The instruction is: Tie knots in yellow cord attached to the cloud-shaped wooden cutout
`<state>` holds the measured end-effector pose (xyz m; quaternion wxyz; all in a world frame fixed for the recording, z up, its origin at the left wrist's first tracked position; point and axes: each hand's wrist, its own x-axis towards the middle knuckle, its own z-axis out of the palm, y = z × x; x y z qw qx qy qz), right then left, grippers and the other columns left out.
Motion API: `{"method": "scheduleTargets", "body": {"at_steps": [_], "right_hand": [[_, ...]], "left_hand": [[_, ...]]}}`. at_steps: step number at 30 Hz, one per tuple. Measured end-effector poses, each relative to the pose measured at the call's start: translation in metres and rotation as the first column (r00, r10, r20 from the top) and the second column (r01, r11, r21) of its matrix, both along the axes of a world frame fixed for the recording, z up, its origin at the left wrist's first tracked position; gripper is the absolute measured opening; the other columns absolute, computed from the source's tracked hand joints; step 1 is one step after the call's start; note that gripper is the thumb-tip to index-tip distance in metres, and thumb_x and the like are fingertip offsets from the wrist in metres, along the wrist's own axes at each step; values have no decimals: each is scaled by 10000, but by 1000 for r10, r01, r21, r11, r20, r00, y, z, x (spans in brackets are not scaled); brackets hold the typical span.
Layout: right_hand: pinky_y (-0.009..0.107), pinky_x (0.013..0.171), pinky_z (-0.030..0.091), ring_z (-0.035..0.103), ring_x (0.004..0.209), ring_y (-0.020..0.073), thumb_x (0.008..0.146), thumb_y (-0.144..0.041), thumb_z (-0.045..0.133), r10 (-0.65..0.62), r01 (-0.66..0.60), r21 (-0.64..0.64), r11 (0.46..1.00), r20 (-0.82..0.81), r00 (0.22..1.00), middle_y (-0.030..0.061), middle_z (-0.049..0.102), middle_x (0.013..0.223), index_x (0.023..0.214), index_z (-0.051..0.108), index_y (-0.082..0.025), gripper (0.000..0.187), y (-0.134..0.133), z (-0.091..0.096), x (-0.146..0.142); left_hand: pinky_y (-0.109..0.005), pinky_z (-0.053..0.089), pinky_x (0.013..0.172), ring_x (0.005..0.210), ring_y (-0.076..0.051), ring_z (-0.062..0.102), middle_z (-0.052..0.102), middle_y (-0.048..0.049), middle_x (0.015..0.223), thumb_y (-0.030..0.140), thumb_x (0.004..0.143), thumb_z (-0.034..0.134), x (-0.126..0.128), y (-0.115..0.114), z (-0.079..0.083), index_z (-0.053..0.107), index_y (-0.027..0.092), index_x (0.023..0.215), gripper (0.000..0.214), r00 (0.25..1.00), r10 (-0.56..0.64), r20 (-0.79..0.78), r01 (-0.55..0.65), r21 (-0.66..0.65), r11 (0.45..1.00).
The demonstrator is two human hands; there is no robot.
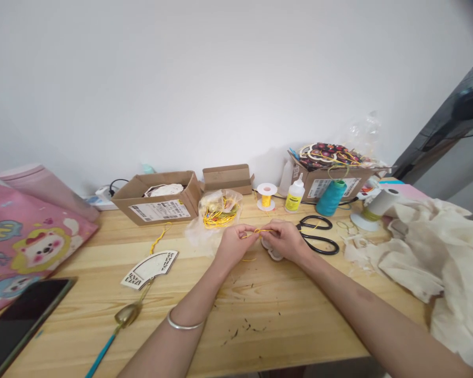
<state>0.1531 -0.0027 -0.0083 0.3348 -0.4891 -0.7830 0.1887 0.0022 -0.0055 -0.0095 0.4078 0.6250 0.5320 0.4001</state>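
Note:
Both my hands meet over the middle of the wooden table (260, 310). My left hand (234, 244) and my right hand (286, 241) each pinch a thin yellow cord (262, 231) stretched between their fingertips. Under my right hand lies a small pale wooden piece (274, 254), partly hidden. A silver bangle (183, 324) circles my left wrist. Just behind my hands sits a clear bag of yellow cord (218, 212).
Black scissors (317, 234) lie right of my hands. Behind stand a yellow thread spool (266, 197), glue bottle (295, 195), teal thread cone (331, 197) and cardboard boxes (157, 202). A fan-shaped wooden ornament (150, 268), tablet (21, 320) and pink bag (27, 236) are left; cream cloth (429, 257) right.

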Motion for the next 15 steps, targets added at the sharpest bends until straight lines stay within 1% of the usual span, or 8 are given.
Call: {"method": "scheduleTargets", "body": {"at_steps": [2,4,9,15], "right_hand": [[194,479,329,464,526,96,712,-259,478,-34,35,-6,999,14,999,9,563,588,750,643,-182,187,-1,2,0],[193,477,332,469,526,96,705,-259,479,-52,53,-20,998,10,999,8,581,600,757,644,-185,188,-1,4,1],[198,485,351,493,537,105,686,-246,487,-75,75,-48,996,-2,997,12,612,626,748,648,-181,184,-2,6,1],[200,471,354,486,510,99,668,-254,515,-67,66,-23,998,-18,998,10,618,632,774,650,-183,186,-4,10,1]], "left_hand": [[-203,393,502,563,-120,537,631,-32,659,328,583,589,0,1,-1,623,131,739,254,1000,-6,24,7,-5,1000],[-219,417,552,623,-140,561,646,-48,717,319,587,587,0,1,-2,629,134,729,236,999,-28,43,29,-6,1000],[-242,437,599,660,-156,579,656,-44,735,308,595,583,0,-1,-1,636,151,730,213,997,-44,65,43,19,999],[-243,437,606,671,-162,582,657,-45,738,298,585,593,1,-2,3,641,149,722,208,996,-41,85,41,4,999]]}}
